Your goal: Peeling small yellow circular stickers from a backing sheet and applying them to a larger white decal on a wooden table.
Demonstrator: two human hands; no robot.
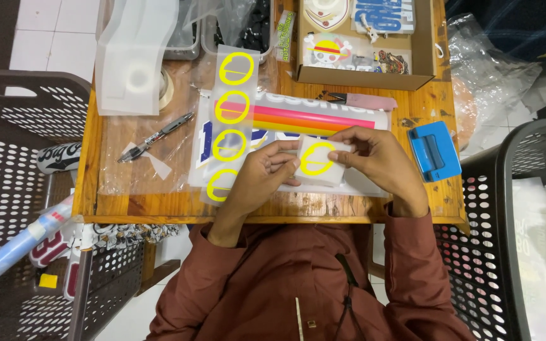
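Both my hands hold a small clear square sticker piece with a yellow ring (319, 160) just above the wooden table (96, 189). My left hand (257, 177) pinches its left edge with thumb and fingers. My right hand (374, 158) grips its right edge. Just left of my left hand lies a clear strip with several more yellow rings (230, 107). Under my hands lie sheets with pink, orange and yellow stripes (298, 118) and blue shapes.
A pen (157, 136) and a tape roll (165, 88) lie at the table's left. A blue hole punch (434, 150) sits at the right, an open cardboard box of stickers (361, 79) at the back. Perforated dark baskets (20, 126) flank the table.
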